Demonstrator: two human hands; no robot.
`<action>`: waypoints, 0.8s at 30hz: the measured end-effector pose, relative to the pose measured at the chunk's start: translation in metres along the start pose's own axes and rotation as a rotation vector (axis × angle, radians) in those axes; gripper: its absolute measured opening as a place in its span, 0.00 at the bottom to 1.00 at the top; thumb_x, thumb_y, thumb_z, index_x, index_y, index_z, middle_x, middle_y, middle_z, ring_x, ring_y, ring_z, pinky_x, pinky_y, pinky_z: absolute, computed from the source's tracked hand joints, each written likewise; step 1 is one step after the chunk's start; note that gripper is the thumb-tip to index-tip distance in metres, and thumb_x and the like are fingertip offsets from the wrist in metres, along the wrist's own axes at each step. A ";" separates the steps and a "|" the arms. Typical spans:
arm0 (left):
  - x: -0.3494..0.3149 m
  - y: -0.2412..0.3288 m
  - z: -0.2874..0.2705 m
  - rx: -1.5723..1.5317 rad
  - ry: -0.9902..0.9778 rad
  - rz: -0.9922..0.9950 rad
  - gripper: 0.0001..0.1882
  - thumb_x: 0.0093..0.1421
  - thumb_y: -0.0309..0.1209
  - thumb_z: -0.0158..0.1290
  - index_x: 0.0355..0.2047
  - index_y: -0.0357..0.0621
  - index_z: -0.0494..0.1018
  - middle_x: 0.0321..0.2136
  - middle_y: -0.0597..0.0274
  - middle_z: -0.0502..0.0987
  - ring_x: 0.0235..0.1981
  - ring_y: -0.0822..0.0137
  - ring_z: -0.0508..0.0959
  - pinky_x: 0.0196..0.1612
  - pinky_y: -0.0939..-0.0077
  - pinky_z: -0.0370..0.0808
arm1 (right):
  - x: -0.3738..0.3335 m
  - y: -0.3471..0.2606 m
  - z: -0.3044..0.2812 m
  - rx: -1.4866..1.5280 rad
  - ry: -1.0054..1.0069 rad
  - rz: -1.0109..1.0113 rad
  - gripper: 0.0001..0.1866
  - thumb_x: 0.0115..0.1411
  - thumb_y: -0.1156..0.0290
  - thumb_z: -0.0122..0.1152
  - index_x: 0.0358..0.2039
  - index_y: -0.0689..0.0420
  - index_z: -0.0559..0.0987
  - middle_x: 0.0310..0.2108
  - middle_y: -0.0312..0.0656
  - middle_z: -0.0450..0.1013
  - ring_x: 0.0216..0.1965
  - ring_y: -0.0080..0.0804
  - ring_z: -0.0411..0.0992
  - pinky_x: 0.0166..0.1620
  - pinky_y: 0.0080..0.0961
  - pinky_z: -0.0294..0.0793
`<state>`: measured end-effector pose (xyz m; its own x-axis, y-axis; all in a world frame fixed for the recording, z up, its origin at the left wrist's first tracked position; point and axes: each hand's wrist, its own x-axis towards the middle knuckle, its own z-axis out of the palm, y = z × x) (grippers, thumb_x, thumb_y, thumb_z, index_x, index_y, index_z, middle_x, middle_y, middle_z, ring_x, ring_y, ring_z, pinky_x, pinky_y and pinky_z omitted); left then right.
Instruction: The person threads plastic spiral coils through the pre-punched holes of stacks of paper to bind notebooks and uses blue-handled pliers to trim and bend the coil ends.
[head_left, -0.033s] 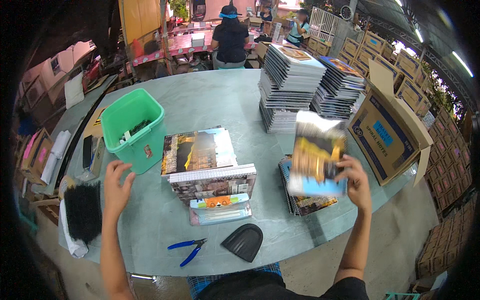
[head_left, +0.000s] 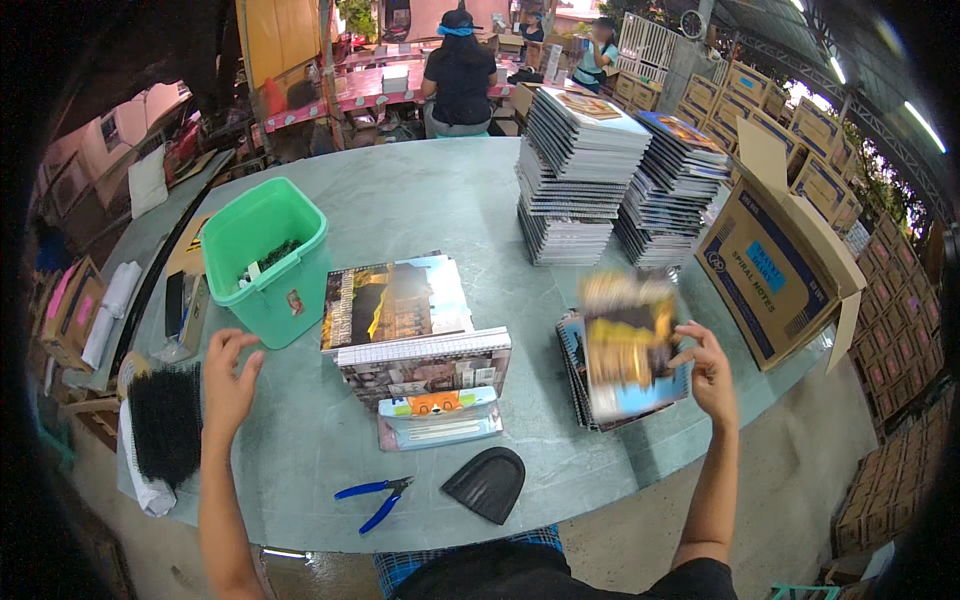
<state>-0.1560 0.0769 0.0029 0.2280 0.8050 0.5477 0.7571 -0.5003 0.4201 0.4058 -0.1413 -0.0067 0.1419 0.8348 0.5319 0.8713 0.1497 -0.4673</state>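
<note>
My left hand (head_left: 230,385) is raised beside the green bucket (head_left: 265,260), empty, its fingers loosely curled and apart. Over at the right, a spiral notebook (head_left: 632,345) with a building on its cover is blurred by motion just above a small pile of notebooks (head_left: 572,375). Beside its right edge is my right hand (head_left: 708,372), fingers parted; it appears free of the notebook, though fingertips are very close to the edge. Between my hands lie more notebooks (head_left: 400,300), some flat and some upright, with a blue pencil case (head_left: 440,420) in front.
Blue-handled cutters (head_left: 375,500) and a black rounded pad (head_left: 487,487) lie near the front edge. Black plastic coils (head_left: 165,425) sit at the left. Tall notebook stacks (head_left: 575,180) and an open carton (head_left: 775,270) stand at the right. A person (head_left: 460,75) sits beyond the table.
The notebook at the right has dropped toward the pile, while my right hand has barely moved; it appears to have let go. My left hand has shifted slightly.
</note>
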 end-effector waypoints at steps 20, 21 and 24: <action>-0.065 -0.040 0.007 0.028 -0.349 -0.219 0.17 0.48 0.29 0.59 0.39 0.40 0.73 0.35 0.52 0.73 0.34 0.57 0.74 0.37 0.66 0.71 | 0.099 0.051 0.155 -0.311 -0.493 0.280 0.52 0.33 0.45 0.71 0.58 0.57 0.62 0.53 0.55 0.65 0.56 0.51 0.61 0.61 0.51 0.48; -0.077 -0.069 0.004 0.180 -0.299 -0.272 0.18 0.49 0.30 0.58 0.40 0.38 0.73 0.35 0.51 0.74 0.36 0.55 0.73 0.39 0.64 0.71 | 0.101 0.059 0.160 -0.258 -0.453 0.232 0.49 0.36 0.48 0.70 0.57 0.57 0.63 0.53 0.54 0.65 0.56 0.51 0.62 0.60 0.50 0.51; -0.114 -0.155 0.007 0.528 -0.173 -0.496 0.20 0.51 0.33 0.57 0.42 0.34 0.70 0.37 0.48 0.74 0.41 0.51 0.73 0.43 0.59 0.70 | 0.095 0.046 0.168 -0.088 -0.308 0.114 0.41 0.43 0.56 0.70 0.55 0.59 0.65 0.52 0.53 0.67 0.54 0.48 0.64 0.58 0.45 0.58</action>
<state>-0.2945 0.0645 -0.1300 -0.1574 0.9569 0.2441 0.9796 0.1201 0.1609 0.3802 0.0339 -0.0962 0.1036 0.9663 0.2357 0.8971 0.0115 -0.4417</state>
